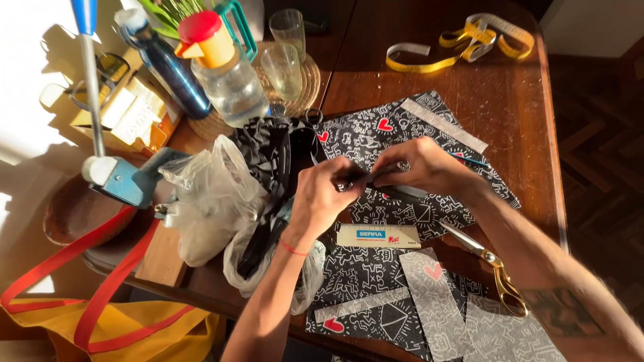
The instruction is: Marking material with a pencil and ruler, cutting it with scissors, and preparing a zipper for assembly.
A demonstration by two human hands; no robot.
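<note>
My left hand (325, 194) and my right hand (419, 167) meet over the middle of a wooden table (516, 100). Together they pinch a small dark strip of fabric (365, 177) between their fingertips. Under them lies black fabric with white doodle print and red hearts (376, 131). More pieces of the same print (436, 302) lie nearer to me. Gold-handled scissors (486, 258) rest just below my right forearm. A small cream box (379, 236) sits below my left hand.
A yellow tape measure (469, 40) lies at the far right. Two glasses (282, 67), a bottle with a red cap (225, 67) and a blue bottle (171, 67) stand at the back. Crumpled plastic bags (211, 198) lie left of my hands. A yellow bag with red straps (107, 322) hangs at lower left.
</note>
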